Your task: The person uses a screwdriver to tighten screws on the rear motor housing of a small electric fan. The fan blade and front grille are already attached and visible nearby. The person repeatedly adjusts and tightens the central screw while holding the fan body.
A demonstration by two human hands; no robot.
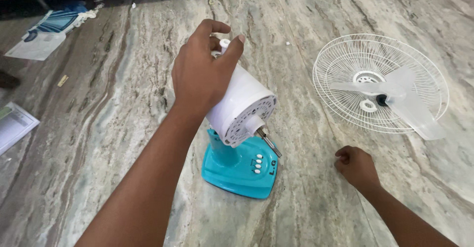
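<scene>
Left hand (200,74) at frame centre, fingers curled over white motor (242,106) on teal base (239,170). Right hand (356,165) lower right, loosely fisted, empty, on floor (98,128). Grille (380,81) holds blade (410,106), upper right.

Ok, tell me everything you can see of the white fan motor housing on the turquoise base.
The white cylindrical plastic motor housing stands tilted on a turquoise plastic base with a column of white buttons, set on the grey marble floor. Its vented round face points toward the camera, and a bare metal shaft sticks out, with no blade or grille mounted. A small white knob tops it. The left hand grips its back; the right hand rests apart on the floor.
</scene>
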